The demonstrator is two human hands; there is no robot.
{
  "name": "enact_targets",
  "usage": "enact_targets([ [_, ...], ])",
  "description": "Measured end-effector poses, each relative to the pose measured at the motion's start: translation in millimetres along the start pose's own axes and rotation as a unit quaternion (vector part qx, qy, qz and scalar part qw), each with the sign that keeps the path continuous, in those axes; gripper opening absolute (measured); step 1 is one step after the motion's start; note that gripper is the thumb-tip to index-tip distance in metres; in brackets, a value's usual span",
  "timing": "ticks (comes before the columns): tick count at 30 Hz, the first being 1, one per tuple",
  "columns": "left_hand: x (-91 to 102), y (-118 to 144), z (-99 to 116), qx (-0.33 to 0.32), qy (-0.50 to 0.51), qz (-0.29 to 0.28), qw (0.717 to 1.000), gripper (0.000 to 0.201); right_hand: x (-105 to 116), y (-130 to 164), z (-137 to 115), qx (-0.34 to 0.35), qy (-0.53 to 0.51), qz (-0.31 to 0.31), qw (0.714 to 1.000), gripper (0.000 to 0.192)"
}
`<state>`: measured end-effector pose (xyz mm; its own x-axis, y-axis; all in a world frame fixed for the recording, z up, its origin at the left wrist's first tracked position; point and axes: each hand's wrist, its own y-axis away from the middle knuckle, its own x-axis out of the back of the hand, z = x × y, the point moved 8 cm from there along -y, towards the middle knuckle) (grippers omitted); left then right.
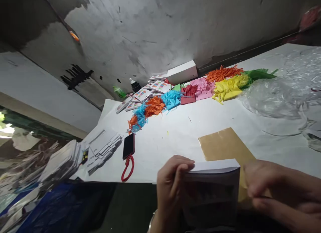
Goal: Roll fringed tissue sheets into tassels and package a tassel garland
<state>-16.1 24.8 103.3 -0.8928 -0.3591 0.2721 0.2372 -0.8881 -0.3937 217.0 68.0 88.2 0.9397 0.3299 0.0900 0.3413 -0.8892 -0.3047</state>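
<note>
The left hand (172, 179) has the flat packet (212, 196) by its left side, the grip closed with the thumb near the top corner; the packet stands over the near edge of the counter (165, 152), its pale top edge (215, 165) toward the far side and its dark face toward the camera; that face lies in deep shadow, so any print on it is hard to make out, and its lower end fades into the dark at the bottom of the view; as far as it can be followed, its long axis runs from the pale edge back toward the person; the right hand (273, 189) is blurred beside the packet's right side, fingers bent, and I cannot tell how far its grip is open or whether it has hold of anything; the brown sheet (225, 144) lies partly hidden behind the packet and the right hand, one corner pointing toward the far side; beyond it, a row of fringed paper bundles (188, 95) crosses the counter, the right end partly overlapped by clear plastic (273, 95), which is cut off at the right border.
</note>
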Motion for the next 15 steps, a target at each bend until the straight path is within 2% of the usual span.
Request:
enact_targets([
  [2, -16.2, 8, -15, -0.022, 0.027, -0.064, 0.997, 0.031, -23, -9, 1, -0.049, 0.017, -0.080, 0.996, 0.010],
  [4, -25.2, 15, -27, -0.041, 0.044, -0.127, 0.990, 0.028, -38, -16, 10, -0.099, 0.040, -0.133, 0.985, 0.007],
  [9, -24.7, 26, -43, -0.025, 0.045, -0.223, 0.974, 0.025, -58, -13, 41, -0.220, -0.036, -0.208, 0.953, 0.008],
  [12, -20.9, 25, -46, -0.016, 0.045, -0.234, 0.971, 0.016, -66, -6, 48, -0.237, -0.063, -0.231, 0.941, 0.008],
  [15, -19.7, 22, -49, -0.018, 0.055, -0.224, 0.973, 0.015, -66, -6, 49, -0.205, -0.002, -0.226, 0.952, 0.005],
])
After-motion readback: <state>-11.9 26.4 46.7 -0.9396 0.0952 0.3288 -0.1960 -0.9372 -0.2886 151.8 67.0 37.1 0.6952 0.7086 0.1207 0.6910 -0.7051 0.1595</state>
